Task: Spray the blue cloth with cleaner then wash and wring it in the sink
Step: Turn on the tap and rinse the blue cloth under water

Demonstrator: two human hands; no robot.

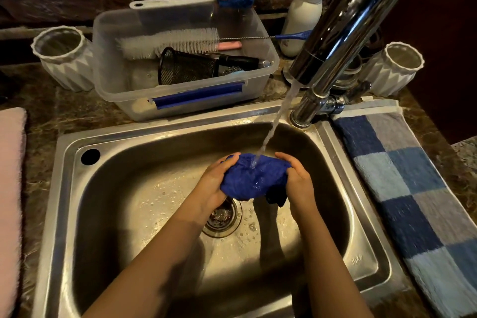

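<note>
A bunched, wet blue cloth (254, 178) is held over the steel sink (108, 188), just above the drain (222, 217). My left hand (215, 181) grips its left end and my right hand (298, 181) grips its right end, fingers curled over the top. A stream of water (273, 131) runs from the chrome faucet (343, 23) straight onto the middle of the cloth. A dark corner of the cloth hangs down under my right hand.
A clear plastic tub (124, 90) with a bottle brush and a mesh cup sits behind the sink. White ribbed cups (64, 59) (397, 70) stand at both sides, a pump bottle (304, 15) by the faucet. A blue checked towel (413, 188) lies right, a pink cloth (10, 188) left.
</note>
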